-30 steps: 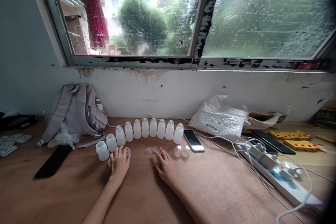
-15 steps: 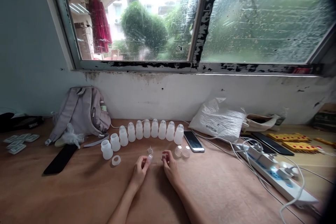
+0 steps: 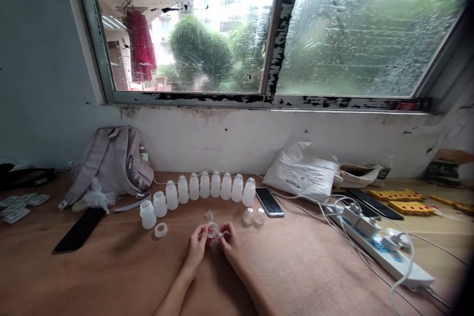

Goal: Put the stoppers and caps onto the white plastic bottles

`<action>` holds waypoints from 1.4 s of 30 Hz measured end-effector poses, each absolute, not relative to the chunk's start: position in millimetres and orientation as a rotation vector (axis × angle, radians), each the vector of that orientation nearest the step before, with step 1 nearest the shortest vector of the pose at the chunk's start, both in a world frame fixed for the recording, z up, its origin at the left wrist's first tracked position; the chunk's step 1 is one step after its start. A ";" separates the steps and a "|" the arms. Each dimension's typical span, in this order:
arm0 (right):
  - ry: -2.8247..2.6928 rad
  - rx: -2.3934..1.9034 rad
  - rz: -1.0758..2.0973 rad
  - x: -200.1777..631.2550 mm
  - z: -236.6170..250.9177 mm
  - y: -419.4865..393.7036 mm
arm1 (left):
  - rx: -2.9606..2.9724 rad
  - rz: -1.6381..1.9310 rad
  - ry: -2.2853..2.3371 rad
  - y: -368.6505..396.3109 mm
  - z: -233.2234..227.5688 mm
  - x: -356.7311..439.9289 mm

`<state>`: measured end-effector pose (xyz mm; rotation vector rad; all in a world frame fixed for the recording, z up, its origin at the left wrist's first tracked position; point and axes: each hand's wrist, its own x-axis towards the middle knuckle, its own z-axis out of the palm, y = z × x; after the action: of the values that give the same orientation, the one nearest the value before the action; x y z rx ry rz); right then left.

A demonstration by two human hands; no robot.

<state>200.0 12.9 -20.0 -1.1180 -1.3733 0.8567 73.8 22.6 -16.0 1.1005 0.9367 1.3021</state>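
Note:
My left hand [image 3: 197, 246] is closed on a translucent bottle collar ring [image 3: 212, 229], held just above the table. My right hand [image 3: 230, 243] pinches a small clear piece at the ring's right side; it looks like a nipple tip, but it is too small to be sure. Beyond the ring a clear bottle nipple [image 3: 209, 215] stands on the table. To the left another white collar ring [image 3: 161, 230] lies flat. Two clear round caps [image 3: 253, 216] rest right of my hands. Behind is an arc of frosted baby bottles [image 3: 193, 186]; the two leftmost, including the near bottle [image 3: 148, 215], have uncovered necks.
A phone [image 3: 270, 202] lies right of the bottles, before a silver plastic bag [image 3: 301, 172]. Cables and a power strip [image 3: 381, 247] take up the right side. At left are a backpack [image 3: 114, 160], a black flat object [image 3: 79, 229] and small white cases [image 3: 17, 207].
My right hand has moved left to meet my left hand and now pinches at the ring's side. The ring has turned to show its opening. The whole view has shifted slightly.

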 end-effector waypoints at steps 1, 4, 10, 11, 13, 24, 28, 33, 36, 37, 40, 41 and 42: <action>-1.366 -1.128 0.827 200.9 -19.8 12.1 | 1.132 1.298 0.940 22.2 -16.7 74.5; -1.383 -1.138 0.809 203.3 -18.4 11.1 | 1.318 1.273 0.966 19.4 -17.6 75.9; -1.408 -1.197 0.838 204.3 -20.9 17.0 | 1.572 1.226 1.032 10.8 -10.8 74.3; -1.415 -1.201 0.823 204.2 -21.7 17.8 | 1.599 1.218 1.037 9.3 -9.0 73.9; -1.429 -1.201 0.794 203.9 -22.6 18.4 | 1.636 1.204 1.062 6.5 -5.5 73.4; -1.474 -1.229 0.662 200.1 -10.6 14.7 | 1.716 1.180 1.048 0.4 0.2 72.0; -1.481 -1.239 0.653 199.4 -11.3 12.5 | 1.716 1.183 1.068 -2.1 -3.7 71.7; -1.470 -1.253 0.630 201.0 -12.3 15.0 | 1.792 1.163 1.112 -1.9 -6.9 75.8; -1.460 -1.269 0.618 203.1 -13.5 19.8 | 1.909 1.156 1.122 2.1 -5.9 76.8; -1.458 -1.275 0.617 203.8 -14.1 21.4 | 1.941 1.153 1.127 3.7 -4.9 76.5; -1.459 -1.296 0.617 204.3 -15.9 24.6 | 2.026 1.132 1.139 9.0 -1.9 74.4; -1.461 -1.304 0.618 203.9 -16.5 24.9 | 2.055 1.117 1.149 10.8 -1.4 73.7; -1.463 -1.311 0.619 203.2 -17.0 24.8 | 2.083 1.095 1.170 12.7 -1.3 73.1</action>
<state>203.2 24.8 -17.0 -1.3112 -1.4634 0.6187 73.1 12.7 -1.3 2.0834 1.1697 1.0947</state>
